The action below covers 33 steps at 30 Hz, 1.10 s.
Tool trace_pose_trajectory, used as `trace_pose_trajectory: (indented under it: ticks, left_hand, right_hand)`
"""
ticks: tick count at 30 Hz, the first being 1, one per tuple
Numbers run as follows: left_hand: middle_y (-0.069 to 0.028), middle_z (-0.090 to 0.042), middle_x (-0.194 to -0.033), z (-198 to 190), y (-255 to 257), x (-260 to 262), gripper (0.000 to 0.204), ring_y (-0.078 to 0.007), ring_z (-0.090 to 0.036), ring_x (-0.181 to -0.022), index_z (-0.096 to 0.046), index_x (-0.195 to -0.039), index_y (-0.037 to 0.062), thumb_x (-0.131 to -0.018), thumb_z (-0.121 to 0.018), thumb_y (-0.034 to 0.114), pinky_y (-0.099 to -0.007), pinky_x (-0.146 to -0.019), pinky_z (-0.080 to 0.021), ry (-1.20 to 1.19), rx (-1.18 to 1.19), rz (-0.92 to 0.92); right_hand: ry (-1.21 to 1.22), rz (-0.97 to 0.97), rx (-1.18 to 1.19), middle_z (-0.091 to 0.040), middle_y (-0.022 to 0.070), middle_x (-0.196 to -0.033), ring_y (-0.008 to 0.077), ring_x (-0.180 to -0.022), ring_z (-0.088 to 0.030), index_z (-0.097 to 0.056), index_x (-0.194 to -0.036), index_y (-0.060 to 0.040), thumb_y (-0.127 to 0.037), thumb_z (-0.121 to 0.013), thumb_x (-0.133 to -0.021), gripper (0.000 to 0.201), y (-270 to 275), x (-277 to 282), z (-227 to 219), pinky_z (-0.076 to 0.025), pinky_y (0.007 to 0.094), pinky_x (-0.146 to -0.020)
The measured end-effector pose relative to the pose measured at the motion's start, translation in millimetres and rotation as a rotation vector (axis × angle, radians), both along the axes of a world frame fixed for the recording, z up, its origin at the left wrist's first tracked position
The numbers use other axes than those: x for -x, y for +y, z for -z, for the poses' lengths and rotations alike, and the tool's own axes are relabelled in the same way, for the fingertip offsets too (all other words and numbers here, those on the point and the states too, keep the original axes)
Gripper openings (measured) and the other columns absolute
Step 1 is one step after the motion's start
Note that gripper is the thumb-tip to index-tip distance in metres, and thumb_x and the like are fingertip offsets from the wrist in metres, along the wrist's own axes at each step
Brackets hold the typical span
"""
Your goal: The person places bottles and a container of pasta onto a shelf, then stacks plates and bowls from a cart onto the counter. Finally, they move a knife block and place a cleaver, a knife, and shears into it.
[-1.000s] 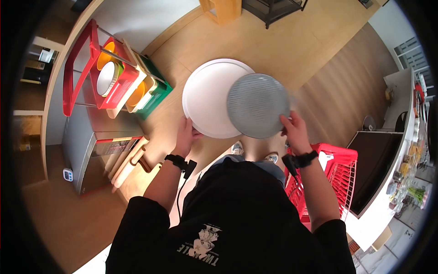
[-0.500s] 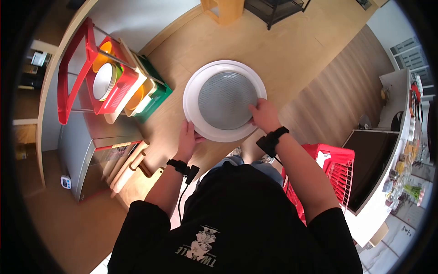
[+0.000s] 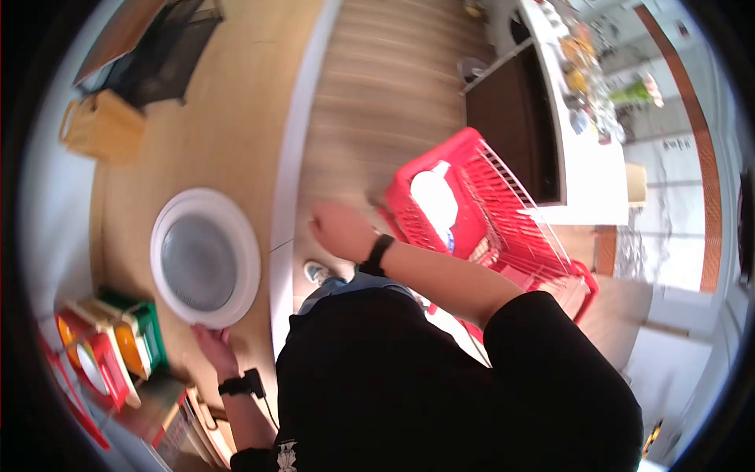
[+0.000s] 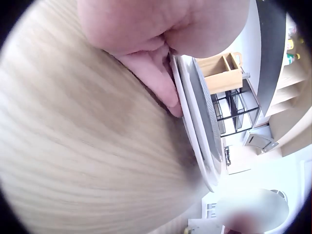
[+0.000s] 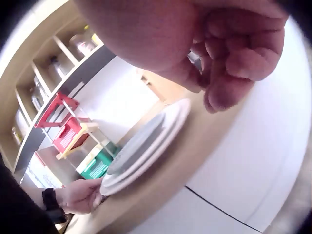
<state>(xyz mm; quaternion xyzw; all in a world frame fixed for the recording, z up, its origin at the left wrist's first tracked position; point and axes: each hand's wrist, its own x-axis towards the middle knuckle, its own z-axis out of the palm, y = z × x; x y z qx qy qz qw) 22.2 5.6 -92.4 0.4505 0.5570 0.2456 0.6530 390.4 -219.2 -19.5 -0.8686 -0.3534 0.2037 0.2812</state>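
Observation:
My left hand [image 3: 215, 348] grips the near rim of a white plate [image 3: 249, 267] above the wooden counter, its fingers under the rim in the left wrist view. On the white plate lies a smaller ribbed grey plate [image 3: 198, 263]. More than one white rim shows in the right wrist view, stacked under the grey plate [image 5: 139, 144]. Off to the right, away from the plates, my right hand [image 3: 344, 230] hangs in the air near a red shopping cart [image 3: 429, 151]. Its fingers [image 5: 229, 92] are loosely curled and hold nothing.
A white object [image 3: 433, 198] lies in the cart. Beside my left hand stands a rack of red and green bins [image 3: 141, 334]. A wooden box [image 3: 106, 130] and a black rack [image 3: 169, 59] are at the back. A white counter [image 3: 586, 177] with jars runs along the right.
My right hand first laid the grey plate onto the white one, then let go and swung right toward the cart. My left hand still holds the white plate. The head view has turned right.

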Motion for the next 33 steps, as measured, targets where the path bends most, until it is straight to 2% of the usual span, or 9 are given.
trace_pose_trajectory:
  ticks: [8, 12, 20, 22, 23, 26, 27, 30, 33]
  left_hand:
    - [-0.0087, -0.056, -0.135, -22.8, -7.6, -24.1, 0.05, -0.0217, -0.059, -0.117, -0.041, -0.143, 0.0095, -0.106, -0.041, 0.044, -0.0322, -0.09, -0.047, 0.219, -0.09, -0.096]
    - [-0.0114, -0.053, -0.141, -27.6, -14.4, -30.9, 0.052, -0.0256, -0.054, -0.128, -0.042, -0.144, 0.0081, -0.106, -0.039, 0.043, -0.0371, -0.107, -0.04, 0.295, -0.169, -0.069]
    - [-0.0113, -0.051, -0.146, -11.4, 7.6, -3.7, 0.05, -0.0236, -0.045, -0.138, -0.043, -0.146, 0.0065, -0.106, -0.039, 0.036, -0.0341, -0.115, -0.032, 0.438, -0.183, -0.04]
    - [-0.0098, -0.048, -0.149, -30.2, -3.0, -26.9, 0.049, -0.023, -0.044, -0.138, -0.041, -0.148, 0.0077, -0.106, -0.038, 0.032, -0.0344, -0.117, -0.031, 0.342, -0.096, -0.323]
    - [-0.0104, -0.044, -0.153, -6.6, 31.1, 36.1, 0.051, -0.0234, -0.043, -0.139, -0.037, -0.152, 0.0105, -0.106, -0.038, 0.029, -0.0345, -0.119, -0.028, 0.52, -0.212, -0.061]
    - [-0.0126, -0.042, -0.154, -21.5, 16.8, 15.9, 0.05, -0.0242, -0.043, -0.14, -0.035, -0.153, 0.0087, -0.104, -0.041, 0.02, -0.0337, -0.12, -0.026, 0.724, -0.284, -0.022]
    - [-0.0245, -0.052, -0.142, -30.3, 0.8, 4.1, 0.054, -0.0344, -0.052, -0.131, -0.034, -0.149, -0.0033, -0.098, -0.053, 0.006, -0.0362, -0.111, -0.04, 0.929, -0.487, 0.257]
    - [-0.0255, -0.05, -0.144, -28.5, 14.7, 22.5, 0.054, -0.0344, -0.051, -0.132, -0.033, -0.148, -0.006, -0.098, -0.05, 0.003, -0.0371, -0.113, -0.038, 1.144, -0.688, 0.61]
    - [-0.0235, -0.038, -0.154, -29.3, 15.4, 20.3, 0.059, -0.0305, -0.043, -0.14, -0.025, -0.152, -0.0059, -0.097, -0.045, -0.003, -0.0363, -0.119, -0.029, 0.934, -0.468, 0.374]
  right_hand:
    - [0.111, 0.655, 0.376, -0.07, 0.0262, -0.096, 0.0437, -0.092, -0.068, -0.066, -0.096, 0.0016, -0.022, -0.055, -0.089, 0.027, -300.5, -69.3, 95.9, -0.055, 0.0503, -0.082]
    - [0.389, 0.892, 0.469, -0.072, 0.0218, -0.099, 0.0385, -0.096, -0.069, -0.07, -0.097, -0.0035, -0.029, -0.062, -0.085, 0.029, -381.3, -79.8, 152.8, -0.054, 0.0467, -0.087]
    - [0.544, 0.919, 0.518, -0.071, 0.022, -0.102, 0.0388, -0.102, -0.068, -0.074, -0.098, -0.0054, -0.031, -0.062, -0.082, 0.033, -395.6, -104.7, 286.9, -0.053, 0.0462, -0.091]
    - [0.526, 0.97, 0.481, -0.071, 0.0223, -0.104, 0.0389, -0.102, -0.068, -0.075, -0.098, -0.0061, -0.033, -0.062, -0.081, 0.034, -387.7, -113.4, 314.0, -0.053, 0.0464, -0.09]
    - [0.528, 0.975, 0.487, -0.071, 0.0215, -0.105, 0.0384, -0.102, -0.068, -0.075, -0.1, -0.0064, -0.034, -0.063, -0.082, 0.035, -382.0, -120.8, 322.1, -0.054, 0.046, -0.09]
    - [0.579, 1.072, 0.478, -0.073, 0.0185, -0.105, 0.036, -0.103, -0.069, -0.075, -0.103, -0.0079, -0.038, -0.068, -0.081, 0.038, -378.0, -127.1, 359.7, -0.054, 0.044, -0.091]
    - [0.608, 1.149, 0.472, -0.073, 0.0167, -0.107, 0.0338, -0.105, -0.069, -0.076, -0.105, -0.0094, -0.04, -0.071, -0.08, 0.04, -376.6, -128.8, 370.3, -0.054, 0.0426, -0.093]
    - [0.6, 1.203, 0.449, -0.073, 0.017, -0.108, 0.0338, -0.105, -0.069, -0.075, -0.107, -0.008, -0.042, -0.072, -0.078, 0.045, -374.4, -136.4, 387.2, -0.053, 0.0423, -0.094]
    - [0.595, 1.229, 0.465, -0.074, 0.017, -0.097, 0.0285, -0.088, -0.07, -0.074, -0.102, -0.0004, -0.046, -0.078, -0.076, 0.052, -370.6, -145.8, 391.0, -0.054, 0.0393, -0.082]
